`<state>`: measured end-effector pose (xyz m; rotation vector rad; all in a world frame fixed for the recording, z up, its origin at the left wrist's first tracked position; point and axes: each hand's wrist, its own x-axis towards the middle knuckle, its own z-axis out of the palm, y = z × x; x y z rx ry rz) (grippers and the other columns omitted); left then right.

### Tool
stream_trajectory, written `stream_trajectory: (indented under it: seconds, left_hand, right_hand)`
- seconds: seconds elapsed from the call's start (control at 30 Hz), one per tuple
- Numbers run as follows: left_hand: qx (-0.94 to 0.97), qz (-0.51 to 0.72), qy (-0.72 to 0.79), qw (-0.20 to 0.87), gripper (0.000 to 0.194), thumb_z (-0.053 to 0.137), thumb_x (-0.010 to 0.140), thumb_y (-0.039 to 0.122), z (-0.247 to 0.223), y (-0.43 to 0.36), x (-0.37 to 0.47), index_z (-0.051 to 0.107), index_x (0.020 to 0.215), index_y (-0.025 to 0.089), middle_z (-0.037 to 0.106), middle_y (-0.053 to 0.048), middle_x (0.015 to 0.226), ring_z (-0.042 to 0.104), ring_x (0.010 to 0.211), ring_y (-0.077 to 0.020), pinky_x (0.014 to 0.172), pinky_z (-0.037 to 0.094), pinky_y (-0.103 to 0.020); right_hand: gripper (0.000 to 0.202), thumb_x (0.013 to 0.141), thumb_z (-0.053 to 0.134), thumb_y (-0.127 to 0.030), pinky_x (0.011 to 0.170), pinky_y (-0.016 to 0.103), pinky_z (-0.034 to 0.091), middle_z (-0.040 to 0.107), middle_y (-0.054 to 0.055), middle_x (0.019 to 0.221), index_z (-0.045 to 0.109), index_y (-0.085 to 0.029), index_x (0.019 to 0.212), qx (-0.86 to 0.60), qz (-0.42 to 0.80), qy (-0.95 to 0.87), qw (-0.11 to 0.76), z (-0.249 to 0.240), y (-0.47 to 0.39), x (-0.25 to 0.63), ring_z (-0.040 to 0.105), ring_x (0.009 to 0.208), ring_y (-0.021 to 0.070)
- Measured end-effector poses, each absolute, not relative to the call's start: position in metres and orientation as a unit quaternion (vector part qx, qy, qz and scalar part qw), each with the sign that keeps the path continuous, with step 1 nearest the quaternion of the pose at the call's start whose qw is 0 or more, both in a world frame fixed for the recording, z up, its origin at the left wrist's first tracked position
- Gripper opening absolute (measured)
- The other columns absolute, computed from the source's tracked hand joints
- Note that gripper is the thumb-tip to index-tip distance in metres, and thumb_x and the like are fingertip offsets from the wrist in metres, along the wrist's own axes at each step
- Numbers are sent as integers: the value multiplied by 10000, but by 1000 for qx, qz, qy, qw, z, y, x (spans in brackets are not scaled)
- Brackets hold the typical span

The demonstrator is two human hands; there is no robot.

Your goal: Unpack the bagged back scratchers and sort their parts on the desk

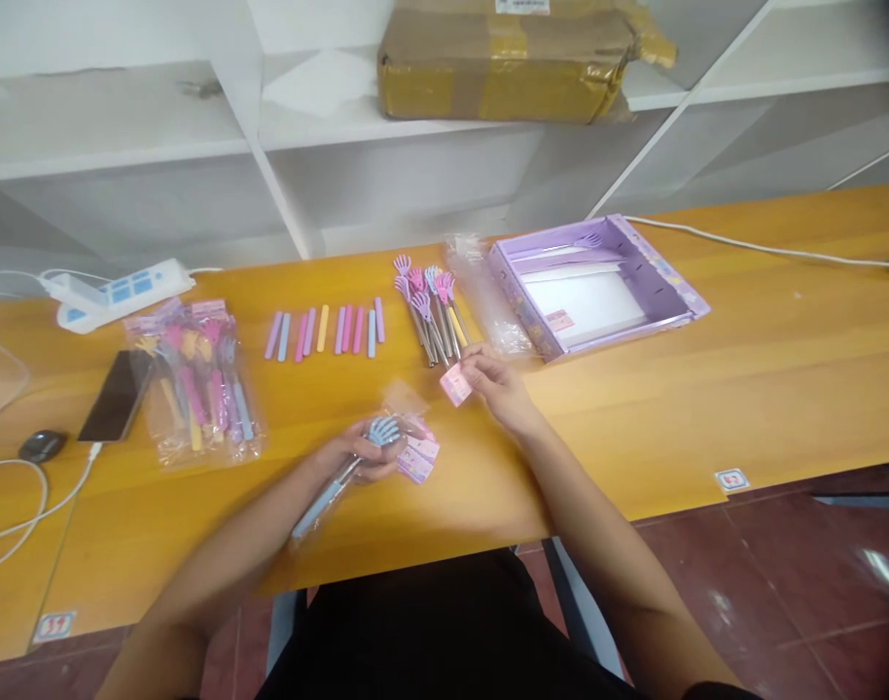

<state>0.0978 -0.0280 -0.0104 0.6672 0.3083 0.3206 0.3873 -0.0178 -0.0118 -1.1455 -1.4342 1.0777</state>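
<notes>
My left hand [368,452] is closed round a blue hand-shaped scratcher [335,491] in a clear sleeve, its claw head showing between the fingers. Several pink and purple cards [419,455] lie fanned on the table beside that hand. Between the fingertips of my right hand [492,379] is a small pink card [456,385]. Just beyond it lies a bunch of scratchers [434,311] with metal rods and pink, purple and blue heads. A row of coloured handle tubes [322,329] lies to the left of the bunch.
A purple tray box [612,335] sits at the back right beside clear plastic bags [492,301]. Bagged scratchers [200,384], a phone [118,397], a black mouse [43,446] and a power strip [127,292] are at the left. A taped carton [503,68] rests on the shelf.
</notes>
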Motion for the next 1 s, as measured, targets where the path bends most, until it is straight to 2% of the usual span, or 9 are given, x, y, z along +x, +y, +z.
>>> stream_trajectory:
  seconds: [0.13, 0.27, 0.37, 0.47, 0.53, 0.6, 0.67, 0.8, 1.0]
  left_hand:
    - [300, 185, 146, 924, 359, 809, 813, 359, -5, -18, 90, 745, 1084, 132, 354, 88, 574, 296, 396, -44, 366, 229, -156]
    - [310, 181, 151, 921, 380, 857, 793, 396, -11, -19, 96, 757, 1008, 99, 389, 73, 566, 320, 411, -57, 370, 196, -171]
    - [339, 148, 159, 915, 424, 870, 803, 422, -15, -24, 101, 768, 1019, 72, 442, 50, 585, 407, 461, -79, 424, 265, -195]
    - [395, 113, 148, 900, 503, 870, 820, 483, -15, -27, 103, 774, 1102, 77, 623, -43, 719, 587, 632, -151, 582, 454, -267]
    - [429, 91, 118, 891, 567, 869, 816, 533, -14, -27, 102, 762, 1172, 105, 722, -114, 894, 679, 797, -220, 735, 537, -343]
    - [449, 67, 87, 887, 579, 861, 829, 544, -14, -27, 102, 741, 1219, 133, 748, -136, 994, 716, 873, -251, 818, 554, -386]
    - [457, 53, 74, 885, 558, 841, 864, 528, -16, -27, 101, 716, 1255, 151, 750, -119, 971, 727, 840, -237, 804, 552, -374]
    - [463, 47, 77, 882, 537, 812, 897, 526, -22, -27, 99, 687, 1275, 166, 727, -72, 868, 686, 691, -184, 680, 522, -309]
    - [484, 44, 112, 867, 479, 816, 889, 498, -19, -25, 99, 717, 1231, 176, 633, -15, 844, 553, 591, -99, 524, 404, -221]
  right_hand:
    - [450, 962, 732, -633, 833, 377, 507, 615, 55, 931, 738, -219, 787, -413, 455, -694, 375, -15, -17, 378, 617, 870, 219]
    - [524, 1006, 598, -721, 842, 391, 521, 668, 77, 990, 759, -226, 952, -401, 420, -708, 403, -2, -22, 363, 643, 903, 240]
    - [524, 981, 639, -730, 806, 363, 535, 693, 71, 1018, 757, -230, 1084, -369, 445, -716, 391, 20, -34, 347, 659, 894, 235]
    - [467, 1070, 556, -637, 730, 331, 532, 687, 43, 884, 779, -231, 1011, -389, 454, -709, 375, 45, -41, 330, 646, 774, 203]
    - [495, 1102, 491, -615, 656, 322, 515, 660, 37, 835, 793, -238, 998, -441, 406, -677, 426, 61, -39, 326, 608, 695, 189]
    - [488, 1085, 521, -631, 675, 336, 524, 666, 50, 875, 805, -246, 988, -484, 319, -654, 487, 76, -32, 331, 619, 737, 202]
    - [486, 1054, 570, -656, 709, 347, 529, 676, 58, 893, 813, -251, 939, -502, 251, -650, 512, 91, -25, 344, 630, 783, 216]
    - [489, 1037, 586, -677, 592, 307, 455, 591, 18, 748, 814, -256, 940, -554, 174, -595, 556, 107, -20, 370, 529, 648, 180]
    - [497, 1067, 546, -649, 504, 284, 382, 526, -3, 680, 773, -244, 890, -569, 157, -534, 606, 108, -31, 378, 458, 557, 149]
